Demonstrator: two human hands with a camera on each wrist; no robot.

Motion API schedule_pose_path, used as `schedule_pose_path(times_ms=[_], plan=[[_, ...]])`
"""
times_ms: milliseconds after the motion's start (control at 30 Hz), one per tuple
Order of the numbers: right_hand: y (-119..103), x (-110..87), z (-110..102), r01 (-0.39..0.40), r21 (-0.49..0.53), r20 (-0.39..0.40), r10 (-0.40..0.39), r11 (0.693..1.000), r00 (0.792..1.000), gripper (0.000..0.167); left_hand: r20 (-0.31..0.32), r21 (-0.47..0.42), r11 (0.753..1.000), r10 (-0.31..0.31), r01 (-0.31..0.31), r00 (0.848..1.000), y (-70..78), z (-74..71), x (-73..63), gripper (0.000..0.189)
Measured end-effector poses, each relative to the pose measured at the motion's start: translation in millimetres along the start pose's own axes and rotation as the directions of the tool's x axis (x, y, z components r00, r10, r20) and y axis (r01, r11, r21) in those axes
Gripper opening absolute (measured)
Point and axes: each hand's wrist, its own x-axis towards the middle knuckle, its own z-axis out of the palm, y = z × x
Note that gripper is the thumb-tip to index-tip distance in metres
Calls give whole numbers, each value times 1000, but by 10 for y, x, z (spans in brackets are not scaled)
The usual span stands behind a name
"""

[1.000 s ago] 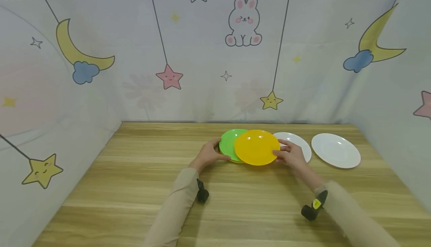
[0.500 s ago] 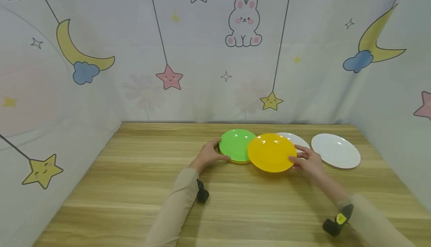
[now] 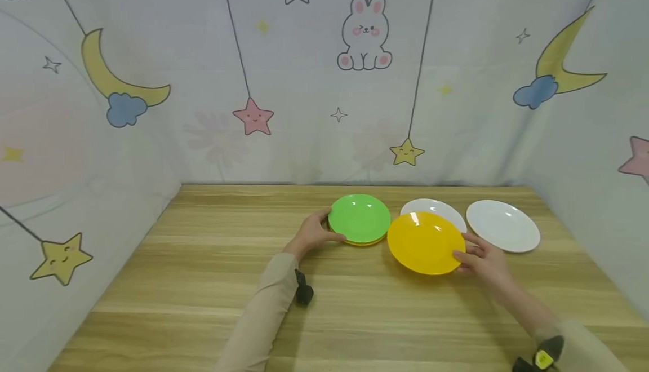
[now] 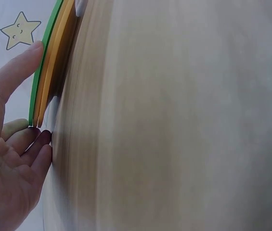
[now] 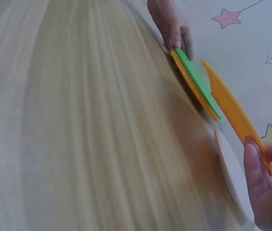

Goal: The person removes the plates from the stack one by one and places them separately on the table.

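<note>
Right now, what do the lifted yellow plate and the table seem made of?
Yellow plate: glossy, probably plastic, from its thin rim and bright highlights. Table: smooth-looking wood or wood-look laminate; its long grain bands leave open which.

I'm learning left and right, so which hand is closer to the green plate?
Left. The left hand touches the edge of the green plate; the right hand is farther off to its right, holding a yellow plate.

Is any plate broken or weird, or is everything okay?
Nothing looks broken or spilled. Only the yellow plate stands out: it's up in the air, apart from the others, because the right hand pinches its rim. The left hand holds a neat stack topped by the green plate, and two white plates lie on the table.
</note>
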Motion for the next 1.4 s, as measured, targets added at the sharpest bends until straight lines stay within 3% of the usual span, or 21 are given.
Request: schedule_pose_path(times_ms=[400,767,967,1067,1400], plan=[[163,-219,-155,-36,107,-29,40,994,999,68,-7,12,1000,4,-4,1000,-6,4,4,92],[301,-400,-263,-105,-45,-27,103,994,994,73,-7,26,1000,1,-1,1000,-11,7,-1,92],[398,-453,-337,-93,-11,-16,92,996,996,63,-7,31,999,12,-12,1000,-12,-5,5,92],[429,-473,-389,-95,-14,8,95,995,995,50,-2,27,1000,9,-9,1000,-16,-9,3,93],[478,-550,-465,-92,-11,62,93,996,994,41,0,16,1000,6,-6,1000,3,-6,-2,93]])
